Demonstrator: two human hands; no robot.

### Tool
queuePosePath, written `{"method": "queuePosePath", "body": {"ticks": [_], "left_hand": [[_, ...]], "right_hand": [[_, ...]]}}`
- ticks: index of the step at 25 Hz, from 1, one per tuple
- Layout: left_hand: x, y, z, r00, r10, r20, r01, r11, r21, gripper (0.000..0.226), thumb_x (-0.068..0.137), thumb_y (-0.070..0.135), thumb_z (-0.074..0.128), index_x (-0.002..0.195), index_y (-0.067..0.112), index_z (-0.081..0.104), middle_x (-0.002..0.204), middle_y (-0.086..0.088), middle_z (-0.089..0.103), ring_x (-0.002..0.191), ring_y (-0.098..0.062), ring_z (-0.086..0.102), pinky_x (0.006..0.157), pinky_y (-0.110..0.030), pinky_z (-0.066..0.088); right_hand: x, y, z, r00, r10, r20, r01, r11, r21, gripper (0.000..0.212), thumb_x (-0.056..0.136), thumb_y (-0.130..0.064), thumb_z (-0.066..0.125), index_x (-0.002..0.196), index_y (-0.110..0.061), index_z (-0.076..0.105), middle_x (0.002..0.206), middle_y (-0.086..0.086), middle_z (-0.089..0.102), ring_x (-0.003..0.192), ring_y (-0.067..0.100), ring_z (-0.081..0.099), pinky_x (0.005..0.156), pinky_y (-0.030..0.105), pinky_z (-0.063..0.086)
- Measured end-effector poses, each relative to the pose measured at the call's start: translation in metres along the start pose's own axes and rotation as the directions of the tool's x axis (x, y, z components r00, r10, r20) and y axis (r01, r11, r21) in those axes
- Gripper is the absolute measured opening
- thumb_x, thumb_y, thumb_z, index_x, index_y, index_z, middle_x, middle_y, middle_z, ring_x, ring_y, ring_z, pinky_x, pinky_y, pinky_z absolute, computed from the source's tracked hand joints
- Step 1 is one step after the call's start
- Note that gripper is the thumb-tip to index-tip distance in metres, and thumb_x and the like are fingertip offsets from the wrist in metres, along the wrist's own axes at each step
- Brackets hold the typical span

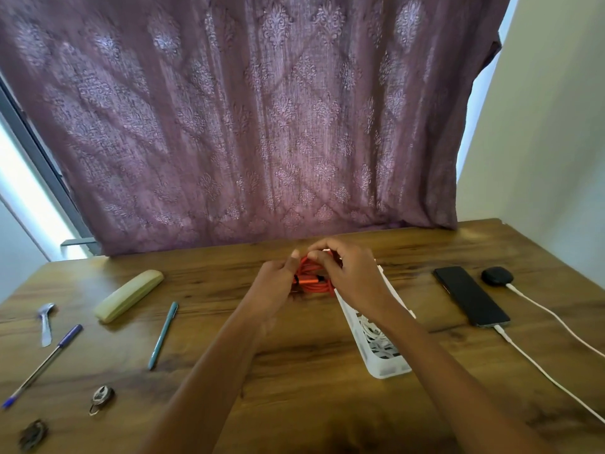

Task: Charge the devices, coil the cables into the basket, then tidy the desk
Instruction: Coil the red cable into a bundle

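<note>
A coiled orange cable (311,279) is held between both hands above the middle of the wooden desk (294,348). My left hand (278,283) grips its left side and my right hand (343,273) curls over its top and right side. Just right of the hands a white basket (386,368) holds a coiled white cable (373,332). A black phone (469,294) and a black earbud case (497,275) lie at the right, each with a white charging cable (550,371) plugged in.
On the left of the desk lie a beige glasses case (129,294), a teal pen (163,334), a blue pen (42,365), a metal spoon (45,322), a small padlock (102,396) and a dark round object (32,434). A purple curtain (262,126) hangs behind.
</note>
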State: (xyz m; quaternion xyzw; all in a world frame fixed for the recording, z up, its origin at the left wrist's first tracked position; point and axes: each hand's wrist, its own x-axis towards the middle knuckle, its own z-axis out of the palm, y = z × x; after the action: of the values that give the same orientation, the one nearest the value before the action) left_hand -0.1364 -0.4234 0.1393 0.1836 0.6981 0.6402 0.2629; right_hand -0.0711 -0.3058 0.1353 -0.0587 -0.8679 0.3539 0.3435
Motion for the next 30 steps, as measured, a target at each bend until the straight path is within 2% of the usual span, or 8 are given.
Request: {"method": "queuePosePath", "body": {"ticks": [3, 5, 9, 17, 22, 25, 27, 30], "left_hand": [[-0.003, 0.0, 0.003, 1.0, -0.005, 0.011, 0.006, 0.997, -0.074, 0.038, 0.098, 0.033, 0.04, 0.091, 0.007, 0.067, 0.09, -0.012, 0.071, 0.086, -0.024, 0.065, 0.077, -0.037, 0.052], [-0.005, -0.001, 0.004, 1.0, 0.01, -0.005, -0.011, 0.994, -0.105, 0.039, 0.098, 0.03, 0.042, 0.097, -0.001, 0.066, 0.099, -0.021, 0.069, 0.094, -0.033, 0.066, 0.086, -0.046, 0.053], [-0.005, -0.004, 0.004, 0.999, 0.04, -0.018, -0.041, 0.996, -0.074, 0.039, 0.096, 0.023, 0.047, 0.103, -0.012, 0.059, 0.101, -0.026, 0.067, 0.09, -0.033, 0.068, 0.082, -0.045, 0.056], [-0.006, -0.005, -0.002, 0.987, 0.152, -0.056, -0.149, 0.988, 0.044, 0.016, 0.078, 0.028, 0.071, 0.088, 0.016, 0.075, 0.086, -0.008, 0.075, 0.087, -0.025, 0.07, 0.091, -0.047, 0.052], [-0.006, -0.002, 0.005, 0.971, 0.136, -0.197, -0.146, 0.989, -0.039, 0.015, 0.081, 0.016, 0.069, 0.094, 0.009, 0.073, 0.089, -0.01, 0.074, 0.088, -0.022, 0.07, 0.089, -0.042, 0.054], [-0.005, 0.0, 0.009, 0.98, 0.071, -0.185, -0.084, 0.994, -0.066, 0.014, 0.088, 0.019, 0.062, 0.091, 0.008, 0.071, 0.09, -0.011, 0.072, 0.09, -0.025, 0.068, 0.093, -0.046, 0.051], [-0.005, 0.004, 0.011, 0.992, -0.001, -0.129, -0.018, 0.989, -0.15, 0.017, 0.091, 0.018, 0.057, 0.087, 0.005, 0.068, 0.087, -0.012, 0.071, 0.085, -0.024, 0.068, 0.088, -0.046, 0.053], [-0.011, 0.012, 0.013, 0.994, -0.087, -0.07, 0.052, 0.912, -0.406, 0.017, 0.092, 0.013, 0.054, 0.087, 0.0, 0.064, 0.081, -0.012, 0.067, 0.064, -0.015, 0.069, 0.058, -0.032, 0.059]], "right_hand": [[-0.001, -0.003, -0.002, 0.997, 0.072, -0.04, -0.067, 0.991, 0.119, 0.01, 0.089, -0.015, 0.061, 0.083, -0.012, 0.068, 0.07, -0.015, 0.063, 0.069, -0.002, 0.058, 0.064, 0.007, 0.04], [-0.002, -0.004, -0.001, 0.993, 0.112, -0.046, -0.102, 0.977, 0.186, 0.01, 0.088, -0.014, 0.061, 0.08, -0.013, 0.065, 0.069, -0.014, 0.061, 0.067, -0.002, 0.057, 0.064, 0.008, 0.041], [-0.003, -0.002, -0.001, 0.993, 0.119, -0.024, -0.111, 0.968, 0.225, 0.009, 0.088, -0.012, 0.061, 0.079, -0.012, 0.064, 0.071, -0.009, 0.062, 0.067, 0.004, 0.057, 0.063, 0.012, 0.044], [0.003, 0.002, -0.006, 0.983, 0.155, 0.103, -0.18, 0.929, 0.322, 0.009, 0.089, -0.019, 0.06, 0.098, -0.018, 0.058, 0.087, -0.002, 0.066, 0.083, 0.01, 0.063, 0.071, 0.019, 0.048], [0.006, 0.002, -0.003, 0.966, 0.218, 0.136, -0.249, 0.928, 0.278, 0.019, 0.091, -0.023, 0.058, 0.1, -0.02, 0.042, 0.089, 0.015, 0.063, 0.079, 0.02, 0.061, 0.065, 0.028, 0.049], [0.008, 0.002, -0.004, 0.965, 0.176, 0.193, -0.221, 0.943, 0.25, 0.018, 0.094, -0.023, 0.053, 0.099, -0.021, 0.036, 0.089, 0.022, 0.063, 0.077, 0.027, 0.061, 0.07, 0.039, 0.05], [0.007, 0.003, -0.005, 0.965, 0.172, 0.2, -0.231, 0.916, 0.328, 0.017, 0.094, -0.022, 0.053, 0.095, -0.025, 0.036, 0.086, 0.02, 0.061, 0.073, 0.019, 0.058, 0.065, 0.033, 0.048], [0.004, 0.006, -0.003, 0.966, 0.194, 0.171, -0.25, 0.871, 0.424, 0.015, 0.092, -0.025, 0.055, 0.096, -0.025, 0.04, 0.088, 0.019, 0.059, 0.075, 0.016, 0.058, 0.063, 0.026, 0.047]]}}
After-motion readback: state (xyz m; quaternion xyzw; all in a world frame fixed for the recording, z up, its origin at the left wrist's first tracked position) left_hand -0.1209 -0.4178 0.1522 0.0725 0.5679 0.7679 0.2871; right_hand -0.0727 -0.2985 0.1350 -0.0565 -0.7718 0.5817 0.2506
